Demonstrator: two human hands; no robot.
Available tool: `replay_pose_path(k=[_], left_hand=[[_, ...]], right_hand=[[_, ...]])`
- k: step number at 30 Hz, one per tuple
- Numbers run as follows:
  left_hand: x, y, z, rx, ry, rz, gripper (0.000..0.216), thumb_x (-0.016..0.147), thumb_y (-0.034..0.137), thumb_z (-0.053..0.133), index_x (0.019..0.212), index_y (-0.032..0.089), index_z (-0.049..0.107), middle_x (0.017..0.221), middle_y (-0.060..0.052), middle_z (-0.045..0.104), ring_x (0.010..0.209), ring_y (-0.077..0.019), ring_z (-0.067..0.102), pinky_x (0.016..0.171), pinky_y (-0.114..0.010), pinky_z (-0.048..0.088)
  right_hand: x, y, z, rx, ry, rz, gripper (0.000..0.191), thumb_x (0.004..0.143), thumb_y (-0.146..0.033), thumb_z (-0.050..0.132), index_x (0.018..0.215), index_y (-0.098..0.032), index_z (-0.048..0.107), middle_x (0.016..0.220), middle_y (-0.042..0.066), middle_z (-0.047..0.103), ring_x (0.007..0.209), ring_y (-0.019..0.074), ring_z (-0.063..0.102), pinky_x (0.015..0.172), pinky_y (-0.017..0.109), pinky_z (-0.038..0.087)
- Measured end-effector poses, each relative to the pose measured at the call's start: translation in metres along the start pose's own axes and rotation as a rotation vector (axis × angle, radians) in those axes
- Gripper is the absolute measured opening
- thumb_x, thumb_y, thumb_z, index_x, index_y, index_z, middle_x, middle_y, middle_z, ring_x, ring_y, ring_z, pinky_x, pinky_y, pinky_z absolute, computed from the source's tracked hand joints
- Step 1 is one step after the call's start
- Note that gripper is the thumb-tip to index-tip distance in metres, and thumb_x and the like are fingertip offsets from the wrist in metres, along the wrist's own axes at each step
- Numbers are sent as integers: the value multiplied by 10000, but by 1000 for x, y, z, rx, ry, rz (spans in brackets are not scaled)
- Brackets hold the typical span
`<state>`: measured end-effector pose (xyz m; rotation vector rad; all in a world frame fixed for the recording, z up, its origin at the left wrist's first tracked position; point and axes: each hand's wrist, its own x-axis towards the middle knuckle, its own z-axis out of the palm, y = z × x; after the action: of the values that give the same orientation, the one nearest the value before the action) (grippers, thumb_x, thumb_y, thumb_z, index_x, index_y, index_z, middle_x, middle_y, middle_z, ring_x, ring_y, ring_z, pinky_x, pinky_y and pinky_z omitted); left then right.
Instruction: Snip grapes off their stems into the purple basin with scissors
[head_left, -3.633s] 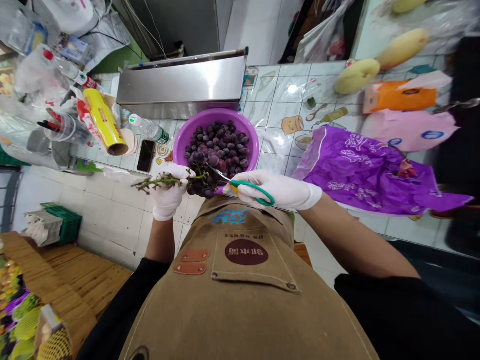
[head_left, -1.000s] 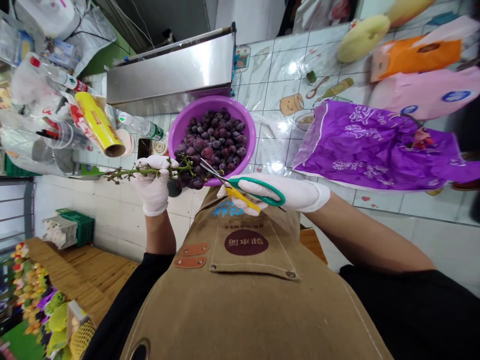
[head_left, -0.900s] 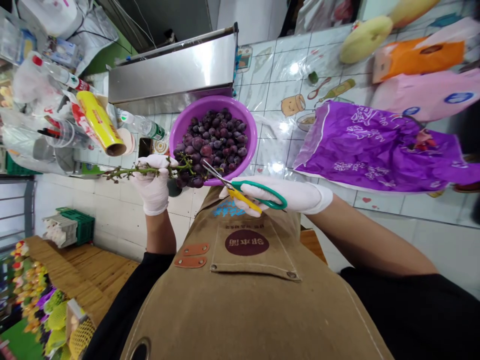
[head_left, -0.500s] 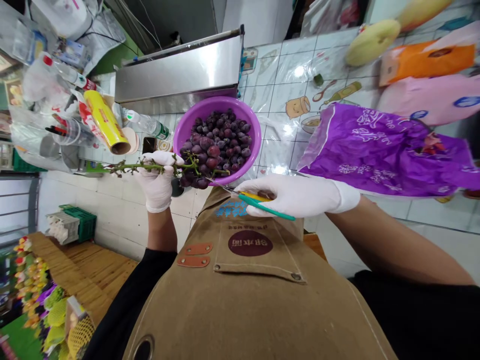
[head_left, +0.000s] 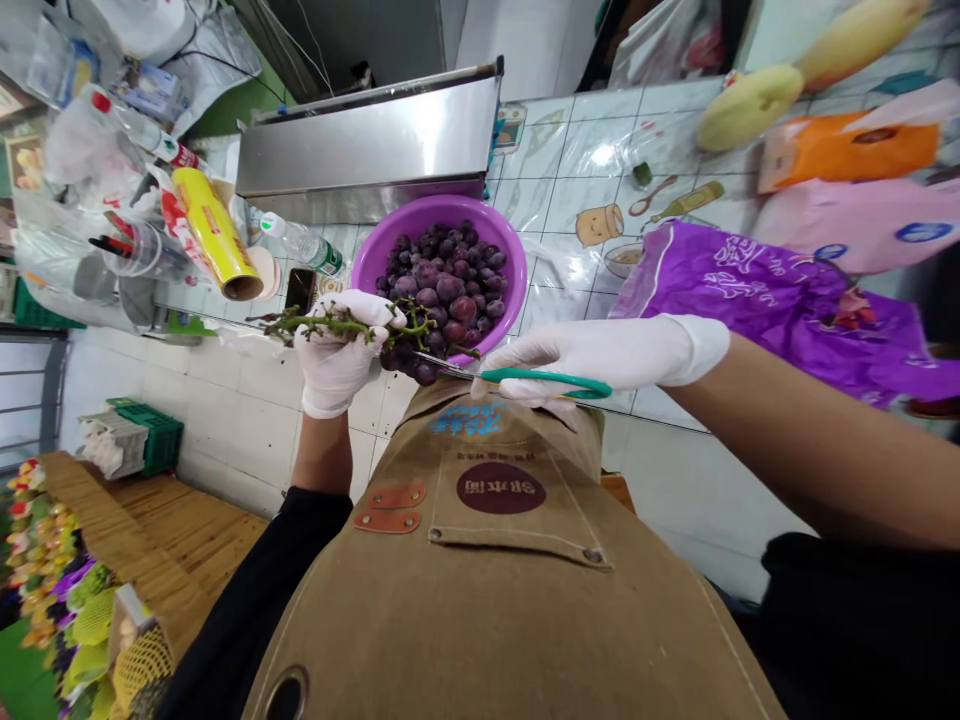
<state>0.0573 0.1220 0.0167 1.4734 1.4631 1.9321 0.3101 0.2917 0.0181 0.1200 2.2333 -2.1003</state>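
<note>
My left hand (head_left: 337, 350), in a white glove, is closed around the green stem of a grape bunch (head_left: 341, 324). Much of that stem is bare, and several dark grapes (head_left: 411, 362) hang from its right end at the bowl's near rim. My right hand (head_left: 600, 352), also gloved, grips scissors (head_left: 551, 381) with a green handle. The blades point left, their tips among the stalks and grapes below the bunch; whether they touch a stalk I cannot tell. Behind both hands stands a purple bowl (head_left: 516, 262) filled with loose dark grapes (head_left: 450, 270).
A purple bag (head_left: 750, 300) lies right of the bowl, near tissue packs (head_left: 847, 150) and yellow melons (head_left: 750, 107). A steel box (head_left: 367, 140) stands behind it. Leftward are a water bottle (head_left: 304, 243), a phone (head_left: 300, 289) and a yellow film roll (head_left: 214, 235).
My left hand has moved right with the stem, nearer the bowl. My right hand has risen slightly, and the scissors have turned so the green handle loop shows more.
</note>
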Motion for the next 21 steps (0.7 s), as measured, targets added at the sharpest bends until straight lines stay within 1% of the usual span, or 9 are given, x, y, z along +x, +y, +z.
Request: replay_pose_path(k=[3,5,7,10,14,17,21], left_hand=[[4,0,7,11,-26,-7,326,905,505,943,916,233,764,827,-1,721,784,-195,801,781,-366,719],[7,-2,11,31,-14,4,301,925,491,929,918,230,778,844,-4,753,784,-187,809,760,-340,713],[9,-7,15,40,8,25,263,937,454,927,925,228,792,862,-3,782,784,-174,817,749,-310,706],[15,-16,20,36,8,57,186,960,393,913,961,236,813,890,3,811,801,-162,830,765,-288,706],[24,-31,25,35,-48,80,165,967,385,906,971,247,817,918,4,822,821,-161,836,792,-291,712],[33,-46,27,38,-67,84,140,973,367,901,1001,254,822,940,1,826,847,-155,834,809,-281,702],[48,-70,28,24,-119,87,125,1011,372,858,1042,257,821,970,-6,822,887,-155,831,851,-289,694]], right_hand=[[0,-2,3,96,-126,49,535,976,-754,760,977,-221,809,729,8,637,663,158,566,566,278,467],[0,-1,7,166,-165,88,573,998,-773,720,967,-202,757,734,2,614,636,140,537,556,275,447],[0,2,11,226,-176,119,627,1006,-811,678,913,-191,688,729,-4,597,619,125,512,563,273,433],[1,5,14,277,-128,129,687,998,-860,637,841,-192,614,678,-18,574,595,112,478,574,274,407],[5,4,11,322,-55,180,697,957,-865,691,781,-200,579,631,-32,554,543,97,442,535,273,350],[10,4,5,276,-18,200,685,939,-810,755,693,-212,530,545,-43,527,502,86,410,520,268,314],[21,8,-5,189,102,233,591,914,-709,812,704,-212,572,516,-63,513,501,88,390,531,269,294]])
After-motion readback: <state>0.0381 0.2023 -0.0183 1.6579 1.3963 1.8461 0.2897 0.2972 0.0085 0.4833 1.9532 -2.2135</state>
